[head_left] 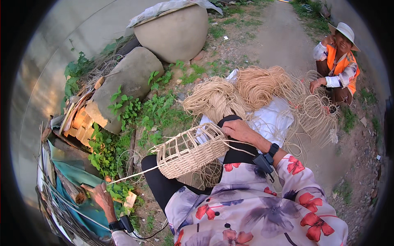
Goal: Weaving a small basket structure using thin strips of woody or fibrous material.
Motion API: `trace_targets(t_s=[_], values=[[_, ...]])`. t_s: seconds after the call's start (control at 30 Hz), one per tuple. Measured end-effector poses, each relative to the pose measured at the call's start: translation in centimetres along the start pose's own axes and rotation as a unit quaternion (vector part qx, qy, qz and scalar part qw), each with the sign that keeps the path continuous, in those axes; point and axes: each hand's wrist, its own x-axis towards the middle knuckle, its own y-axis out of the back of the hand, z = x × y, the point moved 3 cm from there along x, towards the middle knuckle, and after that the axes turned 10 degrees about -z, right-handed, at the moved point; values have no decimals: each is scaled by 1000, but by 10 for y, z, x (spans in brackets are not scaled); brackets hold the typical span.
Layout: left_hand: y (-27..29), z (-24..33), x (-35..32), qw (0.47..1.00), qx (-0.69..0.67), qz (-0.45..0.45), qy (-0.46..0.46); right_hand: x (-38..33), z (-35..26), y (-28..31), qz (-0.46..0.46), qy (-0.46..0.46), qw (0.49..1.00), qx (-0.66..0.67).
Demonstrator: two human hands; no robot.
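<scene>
1. Outdoor ground (283, 41): dirt and weeds. Coiled cord (262, 84) lies on a white sheet (282, 115), far side.
2. Woven basket (193, 156): lies tilted across the person's legs (162, 189), centre.
3. Right hand (242, 132): fingers curled over the basket's right end.
4. Left hand (104, 200), near left: fingers together, clamped on a taut strand (131, 177) from the basket.
5. Co-worker (344, 67): crouches far right.

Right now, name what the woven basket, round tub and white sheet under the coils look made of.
Woven basket: matte cord, perhaps paper or plant fibre; tan strands show. Round tub: dull concrete or clay, from its greyish surface. White sheet: plastic or cloth, finish unclear; thin, creased.
</scene>
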Motion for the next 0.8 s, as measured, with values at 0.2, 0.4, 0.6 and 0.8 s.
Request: trace_targets(t_s=[0.2, 0.4, 0.6, 0.8], values=[[19, 58, -5, 997, -22, -68, 27, 1, -4, 9, -42, -10, 997, 68], [35, 305, -5, 917, -288, -108, -254, 1, -6, 2, -41, -25, 993, 104], [22, 311, 0, 896, -338, -114, -263, 5, -5, 5, -44, 4, 995, 84], [-10, 55, 13, 981, -175, -83, 14, -1, 3, 9, -96, -31, 969, 226]])
